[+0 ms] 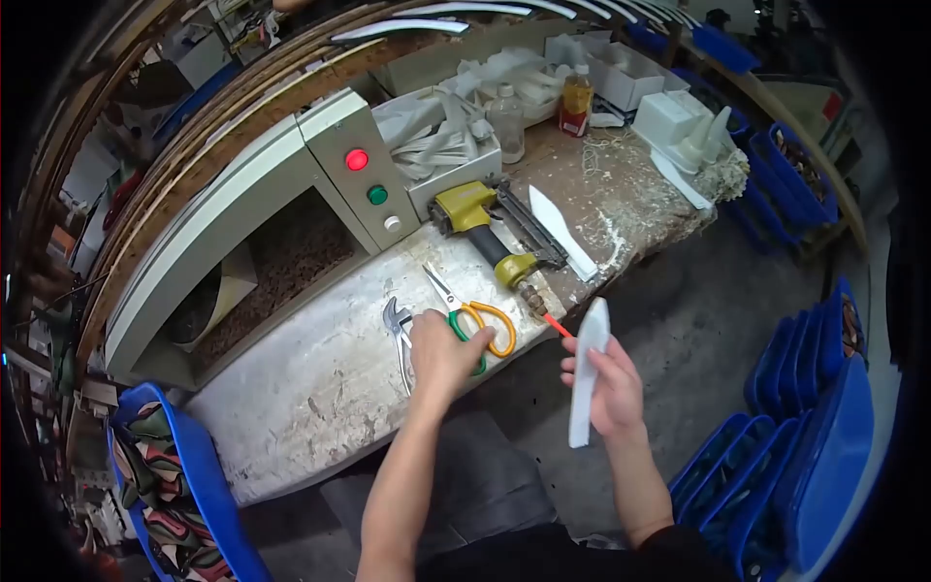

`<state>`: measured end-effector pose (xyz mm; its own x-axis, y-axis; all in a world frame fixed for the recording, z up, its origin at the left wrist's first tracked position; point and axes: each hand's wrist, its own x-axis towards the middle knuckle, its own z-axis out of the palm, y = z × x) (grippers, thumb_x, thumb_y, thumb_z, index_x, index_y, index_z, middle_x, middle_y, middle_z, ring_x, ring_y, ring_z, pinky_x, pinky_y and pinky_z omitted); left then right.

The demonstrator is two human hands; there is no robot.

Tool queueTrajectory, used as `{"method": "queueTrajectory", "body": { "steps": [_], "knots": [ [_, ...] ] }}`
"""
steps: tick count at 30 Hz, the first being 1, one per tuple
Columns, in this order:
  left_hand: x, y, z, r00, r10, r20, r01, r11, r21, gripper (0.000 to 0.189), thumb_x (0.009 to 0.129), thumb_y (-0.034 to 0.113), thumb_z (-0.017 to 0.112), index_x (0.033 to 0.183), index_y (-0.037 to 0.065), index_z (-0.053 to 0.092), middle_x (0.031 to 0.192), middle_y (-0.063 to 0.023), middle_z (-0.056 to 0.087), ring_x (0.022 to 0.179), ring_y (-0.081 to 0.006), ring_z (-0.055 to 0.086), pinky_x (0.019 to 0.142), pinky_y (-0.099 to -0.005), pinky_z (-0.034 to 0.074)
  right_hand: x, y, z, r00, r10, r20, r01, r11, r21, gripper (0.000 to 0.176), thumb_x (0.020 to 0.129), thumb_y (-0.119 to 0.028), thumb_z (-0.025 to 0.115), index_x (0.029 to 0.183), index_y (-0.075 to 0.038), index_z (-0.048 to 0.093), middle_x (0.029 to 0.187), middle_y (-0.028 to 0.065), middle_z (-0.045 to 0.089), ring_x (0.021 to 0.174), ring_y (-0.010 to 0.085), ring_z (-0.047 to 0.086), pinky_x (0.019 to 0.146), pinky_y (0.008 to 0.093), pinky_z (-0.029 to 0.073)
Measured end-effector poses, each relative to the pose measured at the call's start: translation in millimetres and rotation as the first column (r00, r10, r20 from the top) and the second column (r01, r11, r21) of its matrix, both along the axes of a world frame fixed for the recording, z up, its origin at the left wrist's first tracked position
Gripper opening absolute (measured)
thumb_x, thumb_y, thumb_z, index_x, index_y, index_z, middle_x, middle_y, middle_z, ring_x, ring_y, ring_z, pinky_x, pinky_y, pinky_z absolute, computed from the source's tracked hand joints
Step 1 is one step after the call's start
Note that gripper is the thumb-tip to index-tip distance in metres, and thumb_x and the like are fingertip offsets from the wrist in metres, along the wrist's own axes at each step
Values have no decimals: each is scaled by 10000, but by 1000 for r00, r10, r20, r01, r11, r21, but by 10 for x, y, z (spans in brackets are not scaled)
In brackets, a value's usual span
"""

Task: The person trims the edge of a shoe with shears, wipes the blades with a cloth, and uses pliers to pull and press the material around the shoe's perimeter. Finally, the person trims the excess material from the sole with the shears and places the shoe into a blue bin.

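My left hand (444,354) rests over the bench between the pincers (396,325) and the scissors (497,330), which have one orange and one green handle loop. Its fingers point down and are bent; whether they grip a tool is hidden. Upright in my right hand (613,386) is a long white tapered strip (589,373), pinched between thumb and fingers past the bench's front edge. A yellow-green nail gun (485,233) lies beyond the scissors, its red hose running toward my right hand. Another white strip (562,233) lies right of the nail gun.
A machine housing (339,136) with a lit red button and green button stands at the left. Behind are a box of white strips (456,179), bottles (575,102) and white containers (669,121). Blue bins (199,466) hold parts at left; more blue trays (824,466) stand right.
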<state>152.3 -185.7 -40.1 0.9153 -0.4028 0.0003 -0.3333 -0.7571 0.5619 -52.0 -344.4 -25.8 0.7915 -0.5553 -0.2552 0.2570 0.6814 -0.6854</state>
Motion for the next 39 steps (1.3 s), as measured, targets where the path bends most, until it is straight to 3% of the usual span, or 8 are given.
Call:
{"method": "queueTrajectory", "body": {
  "steps": [2, 3, 6, 8, 16, 32, 36, 39],
  "knots": [
    [-36, -14, 105, 990, -7, -139, 1, 999, -46, 372, 916, 183, 769, 1160, -39, 597, 968, -202, 636, 834, -337, 678, 746, -411, 577, 117, 53, -34, 998, 49, 41, -49, 999, -22, 437, 1042, -40, 536, 1471, 27, 485, 1323, 225, 676, 980, 258, 712, 842, 366, 607],
    [-99, 42, 124, 966, -54, -254, -18, 962, -272, 363, 924, 162, 761, 1176, -37, 593, 972, -194, 643, 839, -319, 682, 749, -398, 579, 217, 98, -95, 995, 75, 59, -76, 997, 9, 423, 1046, -42, 536, 1461, 24, 490, 1320, 224, 677, 977, 257, 716, 841, 366, 611],
    [-324, 348, 120, 814, -314, -489, -234, 594, -770, 345, 946, 97, 738, 1224, -32, 579, 983, -169, 665, 853, -267, 694, 755, -358, 586, 421, 265, -232, 980, 165, 109, -177, 977, 116, 382, 1058, -48, 535, 1434, 15, 506, 1313, 220, 680, 967, 256, 727, 841, 364, 624],
    [-534, 674, 376, 788, -385, -480, -251, 512, -822, 299, 993, 16, 677, 1270, -35, 578, 999, -142, 684, 844, -208, 696, 755, -313, 592, 386, 377, -101, 971, 205, 124, -216, 973, 86, 372, 1062, -52, 535, 1426, 15, 507, 1308, 218, 681, 974, 257, 731, 839, 360, 628],
    [-1131, 1763, 571, 708, -447, -546, -548, 139, -825, 287, 1055, 29, 613, 1329, -36, 557, 1057, -177, 683, 837, -231, 700, 776, -343, 629, 310, 1380, 496, 841, 532, 99, -538, 842, 40, 326, 1087, -87, 539, 1393, 23, 510, 1299, 215, 682, 1045, 277, 753, 833, 340, 654],
    [-1557, 2715, 491, 659, -537, -527, -615, 19, -788, 360, 1093, 77, 551, 1418, -47, 458, 1159, -277, 686, 896, -299, 734, 682, -378, 654, -54, 2016, 1030, 805, 557, -205, -584, 806, -102, 342, 1072, -45, 570, 1399, 33, 502, 1250, 259, 704, 977, 278, 768, 823, 346, 664],
    [-1443, 2921, 417, 491, -721, -489, -540, 189, -820, 374, 1102, 77, 525, 1439, -57, 433, 1197, -299, 682, 931, -327, 738, 658, -370, 654, -158, 1827, 1151, 846, 528, -69, -521, 793, -315, 351, 1070, -47, 566, 1405, 30, 492, 1251, 262, 703, 946, 260, 764, 813, 330, 659],
    [-1467, 2899, 530, 457, -728, -512, -512, 255, -820, 386, 1102, 72, 508, 1455, -65, 432, 1183, -319, 683, 871, -334, 736, 629, -351, 644, -183, 1946, 1330, 899, 407, -161, -433, 774, -462, 353, 1067, -50, 569, 1402, 28, 488, 1250, 259, 703, 925, 249, 763, 796, 315, 653]
  ]
}}
